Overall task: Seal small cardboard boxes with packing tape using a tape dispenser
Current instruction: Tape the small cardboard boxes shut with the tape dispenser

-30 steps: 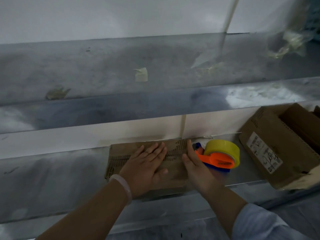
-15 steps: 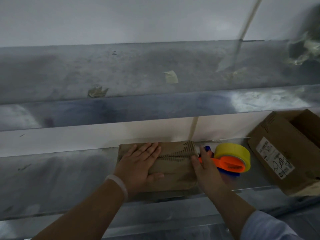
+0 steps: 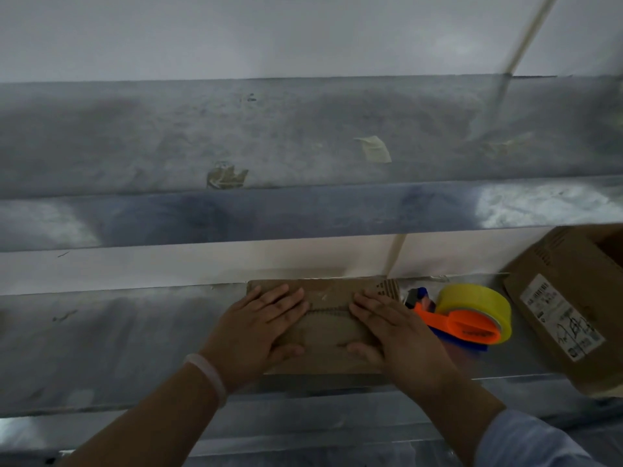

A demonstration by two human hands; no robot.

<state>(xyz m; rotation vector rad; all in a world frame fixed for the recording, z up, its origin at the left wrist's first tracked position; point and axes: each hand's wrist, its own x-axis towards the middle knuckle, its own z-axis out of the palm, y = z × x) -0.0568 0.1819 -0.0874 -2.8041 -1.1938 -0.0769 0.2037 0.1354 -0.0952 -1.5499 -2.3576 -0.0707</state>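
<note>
Box (image 3: pixel 325 326) under both flat palms: left hand (image 3: pixel 259 335), right hand (image 3: pixel 397 335).

Dim metal shelving (image 3: pixel 303 217) against pale wall (image 3: pixel 269 32)

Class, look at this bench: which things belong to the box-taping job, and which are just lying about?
Job: flat brown cardboard box under both hands; orange-handled dispenser with yellow tape roll.
Lying about: two stuck tape scraps on the metal bench; large labelled cardboard carton, its role unclear.

White label (image 3: pixel 562 319) on the larger box (image 3: pixel 553 264), print perhaps too blurred to read
</note>
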